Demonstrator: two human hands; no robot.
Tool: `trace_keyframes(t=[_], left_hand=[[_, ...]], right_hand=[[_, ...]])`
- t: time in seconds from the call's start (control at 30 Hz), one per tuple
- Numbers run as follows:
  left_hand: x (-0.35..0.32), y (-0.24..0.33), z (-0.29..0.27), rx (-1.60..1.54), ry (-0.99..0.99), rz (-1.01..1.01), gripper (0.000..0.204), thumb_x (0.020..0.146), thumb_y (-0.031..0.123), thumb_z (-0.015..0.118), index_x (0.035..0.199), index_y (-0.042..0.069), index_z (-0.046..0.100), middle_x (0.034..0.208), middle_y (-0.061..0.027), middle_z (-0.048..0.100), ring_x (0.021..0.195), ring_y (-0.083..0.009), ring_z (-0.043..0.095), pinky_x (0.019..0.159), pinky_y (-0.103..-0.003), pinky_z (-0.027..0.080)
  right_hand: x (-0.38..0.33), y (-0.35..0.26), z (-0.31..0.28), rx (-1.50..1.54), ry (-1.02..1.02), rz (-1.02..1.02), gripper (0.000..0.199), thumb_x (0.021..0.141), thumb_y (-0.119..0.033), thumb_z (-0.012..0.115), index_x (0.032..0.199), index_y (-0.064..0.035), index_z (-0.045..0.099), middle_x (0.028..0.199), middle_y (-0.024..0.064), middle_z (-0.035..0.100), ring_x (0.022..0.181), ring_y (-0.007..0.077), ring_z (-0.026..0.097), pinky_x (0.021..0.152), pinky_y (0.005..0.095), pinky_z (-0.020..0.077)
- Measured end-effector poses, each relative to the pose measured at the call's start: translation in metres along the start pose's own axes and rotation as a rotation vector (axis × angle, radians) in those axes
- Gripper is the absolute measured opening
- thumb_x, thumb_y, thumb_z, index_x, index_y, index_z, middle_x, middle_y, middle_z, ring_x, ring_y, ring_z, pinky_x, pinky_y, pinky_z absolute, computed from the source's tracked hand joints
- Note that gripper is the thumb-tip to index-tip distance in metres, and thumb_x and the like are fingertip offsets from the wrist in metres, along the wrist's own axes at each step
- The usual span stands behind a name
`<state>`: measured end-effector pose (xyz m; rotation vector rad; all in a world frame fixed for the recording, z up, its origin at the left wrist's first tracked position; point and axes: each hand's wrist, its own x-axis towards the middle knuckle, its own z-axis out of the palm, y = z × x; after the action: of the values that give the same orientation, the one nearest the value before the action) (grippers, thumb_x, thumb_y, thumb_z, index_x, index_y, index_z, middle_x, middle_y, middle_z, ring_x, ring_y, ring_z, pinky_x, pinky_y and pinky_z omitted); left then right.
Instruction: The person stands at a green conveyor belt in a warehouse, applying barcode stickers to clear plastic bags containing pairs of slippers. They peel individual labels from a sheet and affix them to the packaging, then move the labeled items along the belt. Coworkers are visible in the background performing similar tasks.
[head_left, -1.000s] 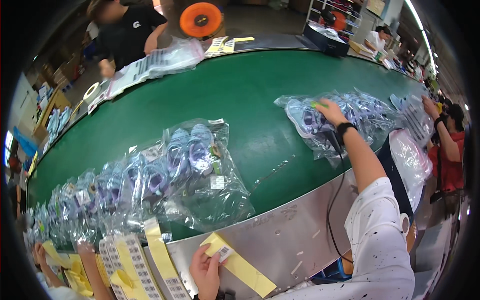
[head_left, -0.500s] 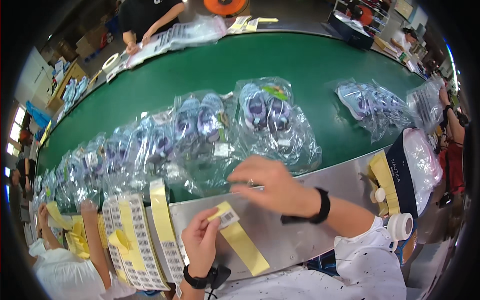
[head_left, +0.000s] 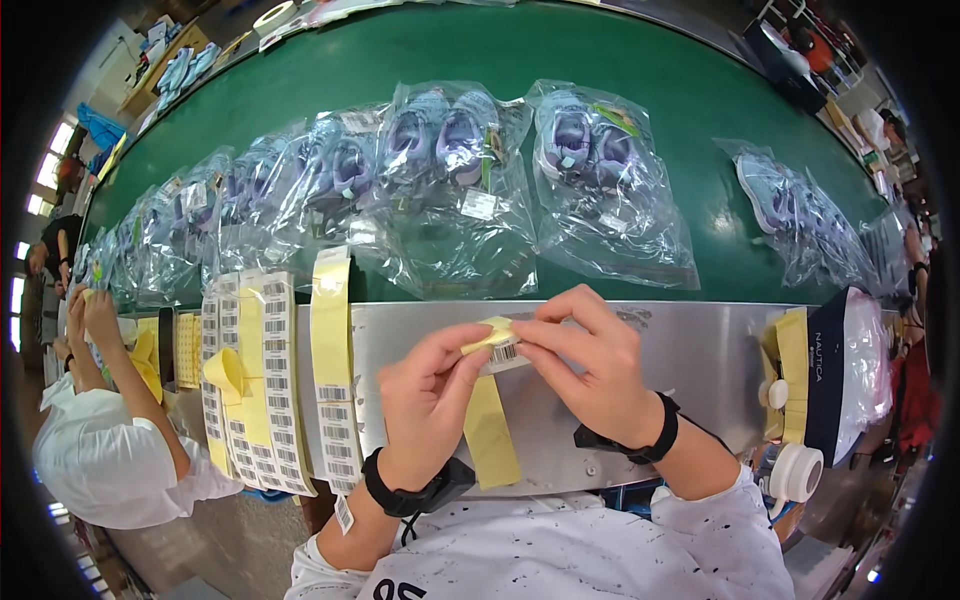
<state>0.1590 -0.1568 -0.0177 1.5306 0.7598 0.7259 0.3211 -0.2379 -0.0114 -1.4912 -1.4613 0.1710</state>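
Observation:
Both my hands meet over the metal ledge in front of me. A small strip of yellow backing paper with a white barcode sticker (head_left: 504, 353) is pinched between them. The fingers of my left hand (head_left: 430, 385) are closed on its yellow part. My right hand (head_left: 592, 368) pinches the sticker's upper right edge with thumb and forefinger. Below the fingers a longer yellow backing strip (head_left: 491, 445) shows; I cannot tell whether it joins the held piece. Beyond the ledge, pairs of blue and purple shoes (head_left: 590, 145) in clear plastic bags lie on the green belt.
Barcode sticker sheets (head_left: 280, 390) and a yellow-topped strip (head_left: 331, 320) lie left on the metal ledge (head_left: 690, 380). A dark blue box (head_left: 828, 375) and a white bottle (head_left: 797, 472) stand at right. A co-worker in white (head_left: 125, 450) works on the left.
My right hand has come down from over the bags to meet the left at the sticker. The view has tilted downward, and the far co-worker is no longer in sight.

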Motion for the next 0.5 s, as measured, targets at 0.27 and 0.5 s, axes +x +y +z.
trace_keyframes(t=[0.27,0.5], left_hand=[[0.002,-0.009,-0.008,0.133,-0.011,0.040,0.019,0.089,0.006,0.064,0.108,0.004,0.067,0.069,-0.0013,0.062,0.060,-0.0027,0.053,0.053,-0.020,0.043],[-0.003,-0.021,-0.008,0.085,-0.021,0.154,0.023,0.089,0.011,0.065,0.110,0.004,0.065,0.076,-0.0103,0.066,0.061,-0.0111,0.059,0.057,-0.026,0.047]], right_hand=[[0.004,-0.007,0.004,-0.088,-0.040,-0.018,0.019,0.067,0.003,0.073,0.085,-0.0007,0.067,0.084,0.0107,0.058,0.075,0.0270,0.056,0.064,0.0360,0.0455],[-0.009,-0.009,0.009,-0.100,-0.116,0.016,0.017,0.070,0.003,0.070,0.086,0.0006,0.064,0.090,0.0127,0.059,0.083,0.0288,0.057,0.071,0.0360,0.0464]])
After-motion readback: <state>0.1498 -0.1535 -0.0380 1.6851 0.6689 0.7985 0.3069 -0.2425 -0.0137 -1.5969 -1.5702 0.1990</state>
